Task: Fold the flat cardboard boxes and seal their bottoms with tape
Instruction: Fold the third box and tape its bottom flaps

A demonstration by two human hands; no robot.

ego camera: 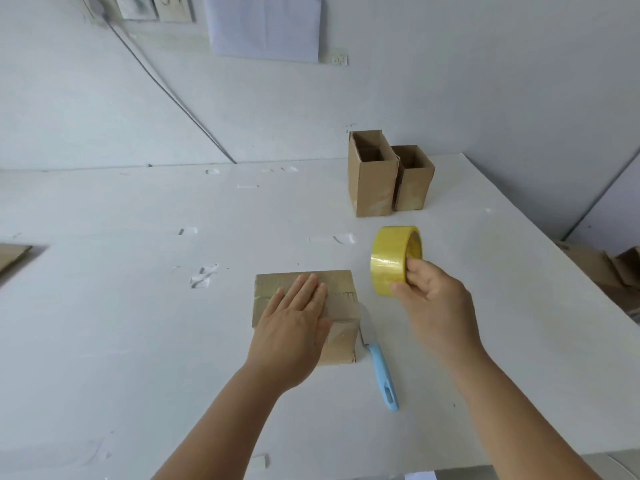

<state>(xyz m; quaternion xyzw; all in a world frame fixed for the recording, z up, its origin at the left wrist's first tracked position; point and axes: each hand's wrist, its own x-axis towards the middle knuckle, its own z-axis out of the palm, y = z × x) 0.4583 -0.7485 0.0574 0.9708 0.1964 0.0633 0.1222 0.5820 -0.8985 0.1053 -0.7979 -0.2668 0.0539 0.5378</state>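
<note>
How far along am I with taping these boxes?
Two finished boxes stand upright at the back. A third box lies under your left hand, tape already across it; your right hand holds the tape roll. Flat cardboard at the left edge looks unfolded.

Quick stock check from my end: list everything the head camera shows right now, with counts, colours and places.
Brown cardboard box under the hand: 1, brown, table centre, taped.
Open upright cardboard boxes: 2, brown, far side, side by side.
Yellow tape roll: 1, yellow, held above the table.
Blue-handled knife: 1, light blue, right of the taped box.
White table: 1, white.
Wall sockets: white, top left.
Left hand: flat on the taped box.
Right hand: grips the tape roll.
</note>
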